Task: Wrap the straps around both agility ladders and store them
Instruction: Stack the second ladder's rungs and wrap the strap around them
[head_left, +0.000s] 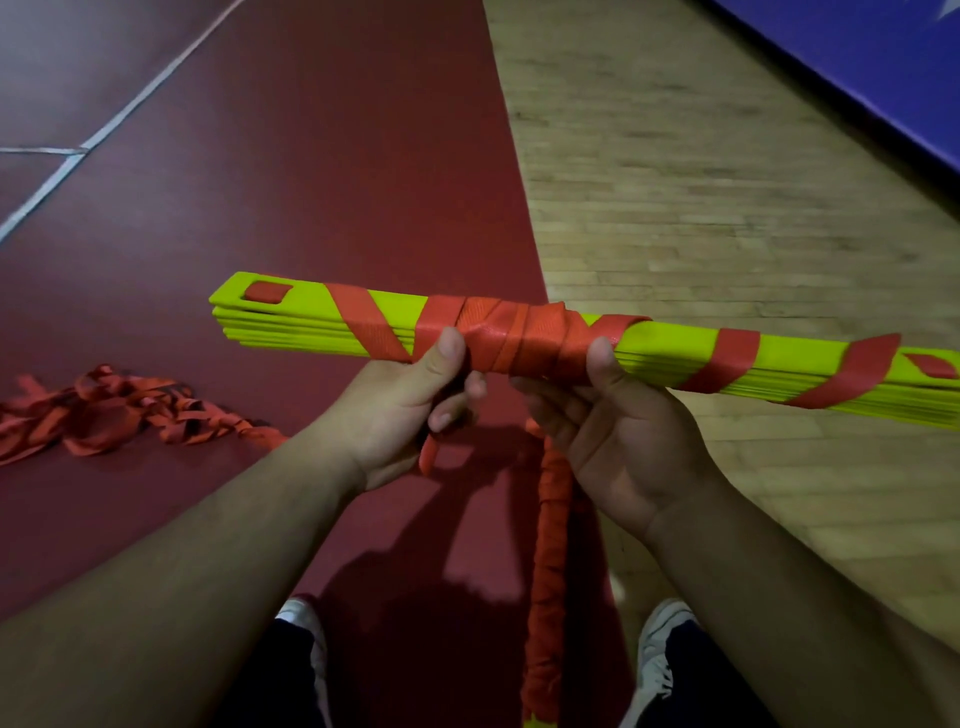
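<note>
I hold a stacked bundle of yellow-green ladder rungs (306, 317) level in front of me. Red strap (519, 338) is wound around it, thickest at the middle, with single turns toward both ends. My left hand (410, 410) grips the bundle from below just left of the thick wrap, thumb on the front edge, with a strap end sticking down between its fingers. My right hand (613, 431) grips the bundle from below just right of the wrap. A second bundle, wrapped in red strap (550, 571), hangs or stands between my feet, a yellow tip showing at its bottom.
A loose tangle of red strap (104, 415) lies on the dark red mat (311, 182) at the left. Wooden floor (727, 208) runs to the right, with a blue mat (857, 62) at the top right. My shoes show at the bottom edge.
</note>
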